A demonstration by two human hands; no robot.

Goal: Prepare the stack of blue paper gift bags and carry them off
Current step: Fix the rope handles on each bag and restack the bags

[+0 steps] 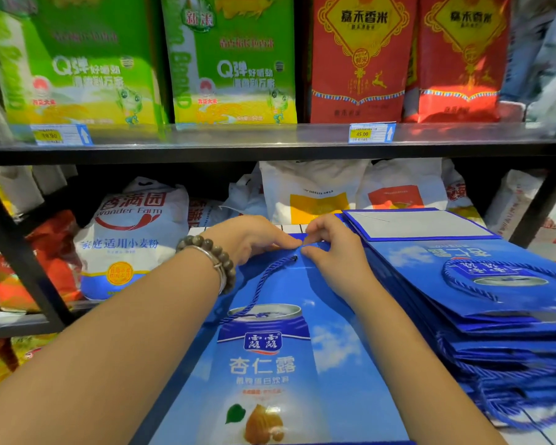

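stack of blue gift bags (482,284): piled flat | single bag (280,364): flat, just left of stack | left hand (254,239), right hand (331,248): both pinching its top edge | cord handle (267,284): loose | step: probably fixing handle; next: lay bag on stack, squared

Shop: price-tagged shelf (270,136) of rice bags (231,59)
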